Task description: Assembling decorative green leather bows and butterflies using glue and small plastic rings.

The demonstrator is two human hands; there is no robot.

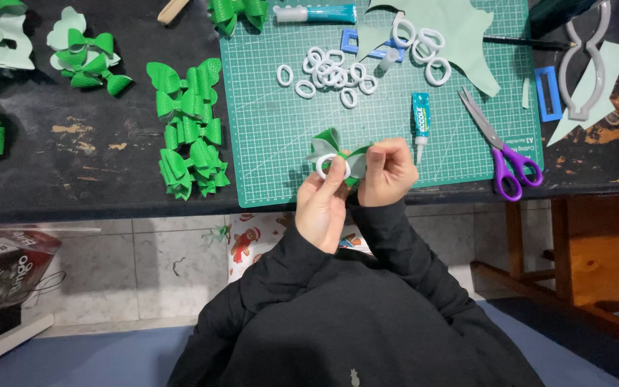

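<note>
Both hands pinch one green bow (338, 147): left hand (322, 204) presses a white ring (325, 168) on, right hand (387, 172) steadies; next, hold firm

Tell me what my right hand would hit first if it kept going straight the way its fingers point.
The right hand points up the green cutting mat, slightly left. Past the bow it holds, the pile of white rings probably comes first; the small glue tube lies just right of that line.

Both hands, left hand (322, 204) and right hand (388, 172), pinch a green bow (337, 147) with a white ring (325, 167). Scissors (499, 147) lie on the mat (274, 136).
</note>
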